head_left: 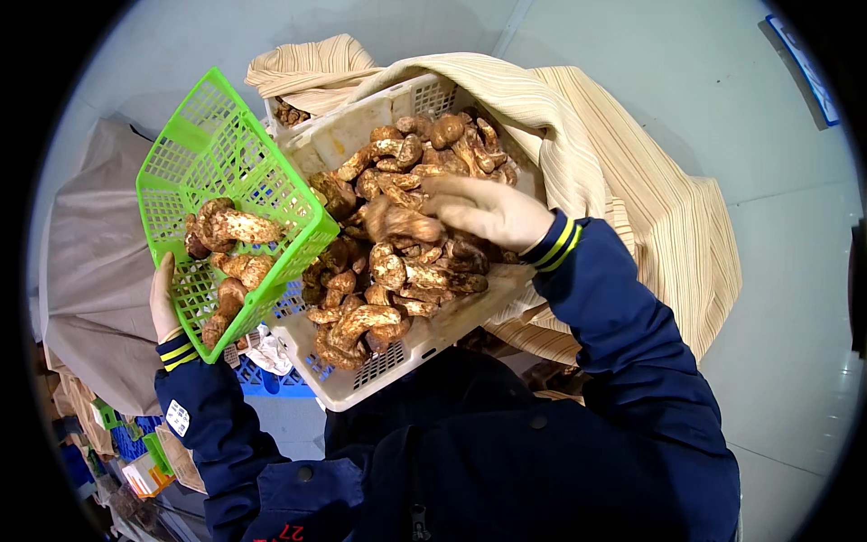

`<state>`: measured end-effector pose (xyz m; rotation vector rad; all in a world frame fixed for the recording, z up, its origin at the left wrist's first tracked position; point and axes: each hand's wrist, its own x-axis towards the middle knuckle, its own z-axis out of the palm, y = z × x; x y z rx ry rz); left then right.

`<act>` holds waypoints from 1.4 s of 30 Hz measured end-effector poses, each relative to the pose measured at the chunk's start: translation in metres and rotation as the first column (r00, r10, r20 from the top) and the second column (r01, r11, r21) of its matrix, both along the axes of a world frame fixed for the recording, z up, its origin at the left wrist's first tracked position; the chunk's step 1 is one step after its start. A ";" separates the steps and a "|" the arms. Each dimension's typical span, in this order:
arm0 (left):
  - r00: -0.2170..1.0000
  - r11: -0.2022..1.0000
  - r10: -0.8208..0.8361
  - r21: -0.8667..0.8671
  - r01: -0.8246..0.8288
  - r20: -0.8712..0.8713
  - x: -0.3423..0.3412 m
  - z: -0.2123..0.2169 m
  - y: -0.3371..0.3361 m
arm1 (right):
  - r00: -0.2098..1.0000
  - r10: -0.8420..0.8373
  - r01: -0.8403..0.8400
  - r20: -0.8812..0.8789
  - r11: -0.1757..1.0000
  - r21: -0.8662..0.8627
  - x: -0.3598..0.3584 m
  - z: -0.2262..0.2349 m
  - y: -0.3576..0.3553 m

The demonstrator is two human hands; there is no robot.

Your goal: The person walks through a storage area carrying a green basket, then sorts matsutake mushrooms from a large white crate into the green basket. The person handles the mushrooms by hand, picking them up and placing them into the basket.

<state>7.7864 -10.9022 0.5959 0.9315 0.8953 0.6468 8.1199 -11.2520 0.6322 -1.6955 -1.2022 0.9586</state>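
Note:
My left hand point(163, 303), in a pale glove, grips a bright green plastic basket point(194, 122) by its outer side; most of the fingers are hidden behind it. The basket is tilted, and several brown, dirt-covered mushrooms point(246, 228) lie in it. My gloved right hand point(492, 213) reaches over a white crate point(348, 116) heaped with the same kind of mushrooms point(357, 327). Its fingers close on the end of one thick mushroom point(397, 223), which is smeared by motion on top of the heap.
A cream striped cloth point(578, 135) drapes over the crate's far and right sides. Behind it, another container shows more mushrooms point(289, 113). Blue plastic point(271, 384) sits below the crate's left edge. A grey cover point(99, 271) hangs at the left, with several crates lower down.

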 end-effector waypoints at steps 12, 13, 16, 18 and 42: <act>0.997 0.998 -0.049 -0.035 0.051 0.052 0.001 0.001 -0.004 | 0.580 0.425 0.227 0.695 0.735 -0.639 0.019 0.004 -0.040; 0.999 0.999 0.013 -0.032 -0.012 0.042 0.010 0.010 -0.016 | 0.490 0.480 0.245 0.728 0.726 -0.643 0.019 -0.003 -0.039; 0.999 0.999 -0.032 -0.034 0.034 0.044 0.009 0.009 -0.009 | 0.461 0.544 0.302 0.701 0.647 -0.700 0.035 -0.049 -0.044; 0.999 0.998 -0.044 -0.036 0.045 0.027 0.004 0.006 -0.009 | 0.555 0.588 0.232 0.588 0.569 -0.789 0.040 -0.033 -0.037; 0.993 0.992 0.001 -0.126 0.015 0.120 0.010 0.008 -0.017 | 0.606 0.574 0.259 0.551 0.512 -0.819 0.037 -0.085 -0.029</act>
